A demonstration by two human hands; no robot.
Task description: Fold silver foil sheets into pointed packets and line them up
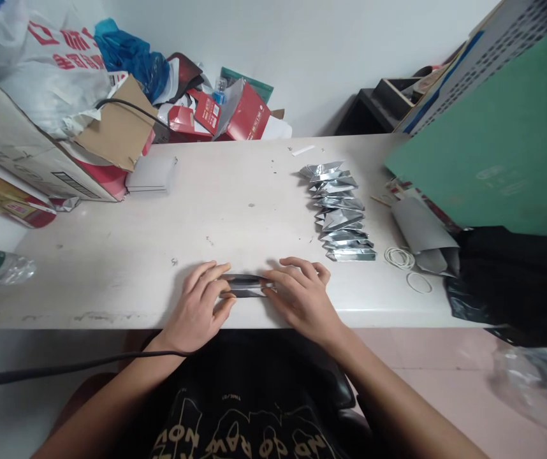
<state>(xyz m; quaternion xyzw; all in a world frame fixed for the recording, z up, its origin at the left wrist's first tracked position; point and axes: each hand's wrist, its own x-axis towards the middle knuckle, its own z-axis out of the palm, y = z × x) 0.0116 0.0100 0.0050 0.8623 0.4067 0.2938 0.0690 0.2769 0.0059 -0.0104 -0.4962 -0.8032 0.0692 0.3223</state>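
While both hands are down flat at the near edge of the table (111, 255), they've got one silver foil packet (246, 285) pinned between them. The left hand (201, 305) is pressing on its left end with fingers curled over it, and the right hand (298, 294) covers the right end with fingers spread, so both are clamped down on the same piece rather than gripping it in the air. The packet lies flat with its long axis running left to right, parallel to the table edge; only the middle strip shows between the fingers, so I can't tell which end is which.

Progress, going by what's lying around: there's a row of finished-looking folded foil pieces (340, 213) stacked in a line to the right and further back, running near-to-far, pointy triangular shapes overlapping each other. So I'd guess a fair batch is done and the one under the hands is mid-fold. How many are left I honestly can't see.

Further right there are a few rubber bands (400, 257) just past the near end of that row, then a grey paper sleeve (421, 233) and a black plastic bag (512, 274). Far left is a cardboard box (29, 153) with junk piled behind it.
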